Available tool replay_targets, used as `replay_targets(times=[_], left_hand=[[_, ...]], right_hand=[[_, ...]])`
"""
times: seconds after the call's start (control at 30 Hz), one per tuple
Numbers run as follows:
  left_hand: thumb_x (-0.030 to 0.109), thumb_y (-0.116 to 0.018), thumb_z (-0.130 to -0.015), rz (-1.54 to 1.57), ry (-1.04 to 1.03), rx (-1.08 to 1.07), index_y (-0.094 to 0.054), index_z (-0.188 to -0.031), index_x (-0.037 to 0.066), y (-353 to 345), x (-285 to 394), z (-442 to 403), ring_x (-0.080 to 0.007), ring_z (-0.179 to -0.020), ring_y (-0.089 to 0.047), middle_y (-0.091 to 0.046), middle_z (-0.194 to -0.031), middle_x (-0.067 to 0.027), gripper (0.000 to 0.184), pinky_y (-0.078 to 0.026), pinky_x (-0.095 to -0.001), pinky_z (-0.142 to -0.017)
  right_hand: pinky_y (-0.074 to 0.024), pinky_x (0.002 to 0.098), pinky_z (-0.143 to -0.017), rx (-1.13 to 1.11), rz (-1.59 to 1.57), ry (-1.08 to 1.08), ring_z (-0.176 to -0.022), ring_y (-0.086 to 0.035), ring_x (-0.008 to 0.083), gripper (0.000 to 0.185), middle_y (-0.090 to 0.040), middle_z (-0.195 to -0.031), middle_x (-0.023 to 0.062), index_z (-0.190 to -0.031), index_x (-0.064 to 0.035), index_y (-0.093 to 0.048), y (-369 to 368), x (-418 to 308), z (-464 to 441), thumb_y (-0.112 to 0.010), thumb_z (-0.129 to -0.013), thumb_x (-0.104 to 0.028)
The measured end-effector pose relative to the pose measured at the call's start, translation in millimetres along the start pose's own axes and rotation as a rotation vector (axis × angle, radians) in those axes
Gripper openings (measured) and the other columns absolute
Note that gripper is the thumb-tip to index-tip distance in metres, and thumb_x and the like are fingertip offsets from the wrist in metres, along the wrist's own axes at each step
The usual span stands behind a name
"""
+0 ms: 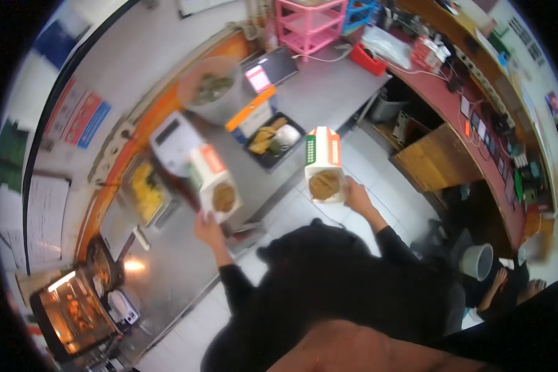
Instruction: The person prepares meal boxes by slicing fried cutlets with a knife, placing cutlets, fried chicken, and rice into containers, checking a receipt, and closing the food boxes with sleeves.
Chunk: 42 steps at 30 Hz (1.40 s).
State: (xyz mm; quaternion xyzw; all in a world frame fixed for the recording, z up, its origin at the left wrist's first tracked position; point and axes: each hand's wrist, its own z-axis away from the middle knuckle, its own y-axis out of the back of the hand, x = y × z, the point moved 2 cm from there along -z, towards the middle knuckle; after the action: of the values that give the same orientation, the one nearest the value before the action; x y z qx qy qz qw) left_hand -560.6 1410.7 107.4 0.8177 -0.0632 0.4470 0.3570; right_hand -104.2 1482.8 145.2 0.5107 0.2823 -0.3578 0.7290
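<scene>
Two white cartons with green and orange print are held up in front of me, each with brown food at its near end. The left carton (209, 170) is slightly blurred; my left hand (209, 230) is closed on its lower edge, over the steel counter. Beyond the counter's edge, above the tiled floor, the right carton (323, 152) is gripped at its right side by my right hand (358, 197). Between the cartons and farther back, a black tray (273, 142) with yellow, green and white food lies on the counter.
A white scale (178, 141) and a clear bucket of green leaves (212, 90) stand at the back left. Nearer are a pan of yellow food (146, 192) and a lit glass warmer (74, 313). Another person's hand (499, 279) shows at lower right.
</scene>
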Motion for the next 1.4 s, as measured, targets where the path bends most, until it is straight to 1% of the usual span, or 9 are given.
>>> replay_targets(times=[0.23,0.4,0.57,0.87,1.1,1.13,1.23,1.3,1.4], left_hand=[[0.006,-0.066,-0.078,0.266,-0.020,-0.371,-0.067,-0.100,-0.004,-197,97,3,-0.0271,-0.086,-0.065,-0.069,-0.095,-0.0178,0.024,-0.050,-0.0364,-0.081],[0.003,-0.064,-0.079,0.235,-0.052,-0.406,-0.067,-0.100,-0.006,-283,157,10,-0.0214,-0.085,-0.065,-0.069,-0.092,-0.0151,0.022,-0.050,-0.0329,-0.078],[0.004,-0.064,-0.078,0.162,-0.098,-0.400,-0.068,-0.097,-0.004,-394,169,-7,-0.0296,-0.083,-0.067,-0.069,-0.090,-0.0194,0.022,-0.050,-0.0374,-0.077],[0.026,-0.067,-0.083,-0.108,-0.104,-0.542,-0.059,-0.119,-0.005,-506,172,-29,-0.0411,-0.095,-0.063,-0.065,-0.104,-0.0268,0.049,-0.049,-0.0417,-0.083],[0.024,-0.045,-0.101,0.381,0.172,-0.367,-0.045,-0.136,-0.005,-509,276,-42,-0.0290,-0.116,-0.055,-0.053,-0.133,-0.0243,0.046,-0.042,-0.0352,-0.097],[0.024,-0.044,-0.101,0.373,0.151,-0.347,-0.044,-0.137,-0.004,-522,290,-40,-0.0286,-0.116,-0.055,-0.053,-0.133,-0.0237,0.046,-0.041,-0.0352,-0.097],[0.023,-0.043,-0.101,0.303,0.089,-0.344,-0.039,-0.141,-0.003,-566,308,-37,-0.0285,-0.114,-0.054,-0.052,-0.134,-0.0210,0.048,-0.041,-0.0357,-0.098],[0.031,-0.038,-0.101,0.255,-0.231,-0.339,-0.039,-0.140,-0.005,-599,346,-28,-0.0313,-0.128,-0.046,-0.047,-0.138,-0.0230,0.053,-0.035,-0.0429,-0.107],[0.031,-0.039,-0.101,0.557,-0.174,-0.582,-0.037,-0.142,-0.004,-718,408,-33,-0.0302,-0.133,-0.041,-0.043,-0.143,-0.0198,0.054,-0.029,-0.0413,-0.111]], right_hand=[[-0.0565,0.0410,-0.058,0.263,0.309,0.324,-0.059,-0.066,0.0341,0.022,-0.065,-0.075,0.0228,-0.107,0.0021,-0.054,67,84,-119,-0.046,-0.091,-0.011],[-0.0534,0.0475,-0.072,0.184,0.397,0.100,-0.086,-0.064,0.0408,0.037,-0.066,-0.091,0.0217,-0.111,-0.0036,-0.053,63,88,-256,-0.063,-0.076,-0.005],[-0.0515,0.0491,-0.076,0.251,0.312,-0.042,-0.086,-0.064,0.0416,0.033,-0.066,-0.089,0.0228,-0.115,-0.0041,-0.051,78,89,-361,-0.056,-0.083,-0.007],[-0.0501,0.0427,-0.083,0.327,0.148,0.208,-0.096,-0.060,0.0371,0.054,-0.056,-0.110,0.0231,-0.134,-0.0159,-0.047,182,84,-458,-0.066,-0.083,-0.019],[-0.0512,0.0356,-0.075,0.527,-0.109,0.140,-0.081,-0.065,0.0230,0.032,-0.067,-0.098,0.0113,-0.113,-0.0068,-0.062,347,99,-501,-0.068,-0.084,-0.018],[-0.0508,0.0354,-0.075,0.606,-0.046,0.289,-0.077,-0.065,0.0230,0.029,-0.068,-0.095,0.0139,-0.107,-0.0021,-0.064,384,102,-520,-0.066,-0.086,-0.022],[-0.0487,0.0365,-0.065,0.630,-0.045,0.060,-0.070,-0.063,0.0194,0.035,-0.067,-0.076,0.0142,-0.086,0.0006,-0.065,491,92,-600,-0.059,-0.092,-0.033],[-0.0499,0.0356,-0.064,0.609,-0.223,0.068,-0.069,-0.063,0.0182,0.036,-0.068,-0.077,0.0125,-0.086,-0.0005,-0.066,551,72,-627,-0.057,-0.093,-0.035],[-0.0529,0.0362,-0.072,0.912,-0.245,0.523,-0.078,-0.066,0.0207,0.025,-0.069,-0.090,0.0129,-0.100,-0.0047,-0.070,594,81,-714,-0.060,-0.090,-0.026]])
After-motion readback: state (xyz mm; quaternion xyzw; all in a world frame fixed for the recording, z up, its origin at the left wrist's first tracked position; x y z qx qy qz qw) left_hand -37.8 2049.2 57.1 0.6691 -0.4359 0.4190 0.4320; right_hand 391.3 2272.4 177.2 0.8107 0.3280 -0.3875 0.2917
